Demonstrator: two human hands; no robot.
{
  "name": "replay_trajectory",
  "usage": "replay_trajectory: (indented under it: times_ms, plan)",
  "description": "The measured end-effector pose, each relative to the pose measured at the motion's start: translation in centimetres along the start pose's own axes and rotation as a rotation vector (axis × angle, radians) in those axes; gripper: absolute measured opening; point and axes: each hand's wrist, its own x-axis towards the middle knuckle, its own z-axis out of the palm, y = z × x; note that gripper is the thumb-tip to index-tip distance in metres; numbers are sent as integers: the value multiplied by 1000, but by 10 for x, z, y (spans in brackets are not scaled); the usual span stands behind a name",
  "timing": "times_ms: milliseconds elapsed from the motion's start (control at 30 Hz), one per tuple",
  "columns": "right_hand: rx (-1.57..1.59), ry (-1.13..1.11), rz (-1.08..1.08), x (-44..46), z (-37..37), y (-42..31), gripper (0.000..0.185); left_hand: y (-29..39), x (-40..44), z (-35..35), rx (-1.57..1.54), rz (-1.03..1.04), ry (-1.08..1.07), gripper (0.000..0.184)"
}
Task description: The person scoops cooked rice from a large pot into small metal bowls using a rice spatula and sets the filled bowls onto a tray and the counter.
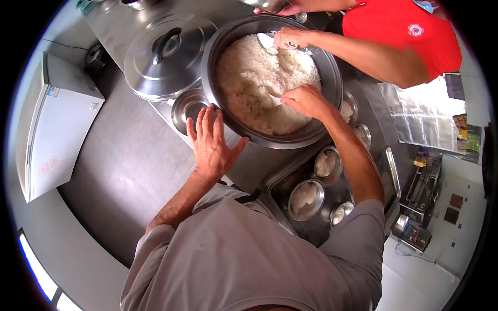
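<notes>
Scooping seems the step — your right hand [306, 101] curled round a pale scoop [275, 97], its end in the rice [244, 78] inside the big pot [332, 78]. Left hand [210, 147], fingers spread, against its rim. Next would want a level lift — co-worker's hand [290, 39] near.

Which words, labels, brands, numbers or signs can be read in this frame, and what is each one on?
No text is readable.
Round badge on the co-worker's red shirt: too small.
Small emblem on the wearer's grey shirt: too small.
Blue-and-white sticker and pale sticker on the white cabinet: too small.
Reddish marks on that cabinet: too faint and blurred.
</notes>
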Motion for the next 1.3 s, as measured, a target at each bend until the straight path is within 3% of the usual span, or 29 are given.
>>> replay_trajectory:
  times_ms: [333,667,1033,1300]
  plan:
    - [198,111,30,-15,23,-38,21,0,1,1,-4,10,19,102]
    - [481,323,127,-36,44,-26,23,2,0,2,43,19,22,99]
    - [558,571,210,-89,29,-26,24,1,0,8,79,-36,-51,108]
    - [582,625,245,-113,34,-31,25,10,-1,1,86,22,-4,98]
